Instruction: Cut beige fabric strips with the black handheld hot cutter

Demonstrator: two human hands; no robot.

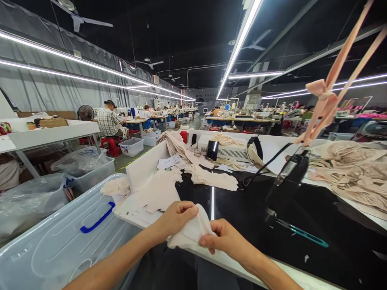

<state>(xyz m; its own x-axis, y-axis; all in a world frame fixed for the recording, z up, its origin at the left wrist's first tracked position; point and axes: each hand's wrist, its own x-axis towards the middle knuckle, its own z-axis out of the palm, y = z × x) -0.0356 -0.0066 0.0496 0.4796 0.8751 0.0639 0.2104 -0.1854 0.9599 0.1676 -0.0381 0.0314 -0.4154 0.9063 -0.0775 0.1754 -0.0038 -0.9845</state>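
Both my hands hold one small cream fabric piece (pixel 193 231) at the near edge of a glossy black worktable (pixel 332 225). My left hand (pixel 177 217) grips its left side with fingers curled over it. My right hand (pixel 223 239) pinches its right side between thumb and fingers. More cream fabric pieces (pixel 157 189) lie stacked on a white board just beyond my left hand.
Teal-handled snips (pixel 305 234) lie on the black table to the right. A black device (pixel 290 173) with a cable stands behind them, under hanging pink straps (pixel 325 94). A clear lidded bin with a blue handle (pixel 96 219) sits at left. Seated workers (pixel 110 121) fill the hall behind.
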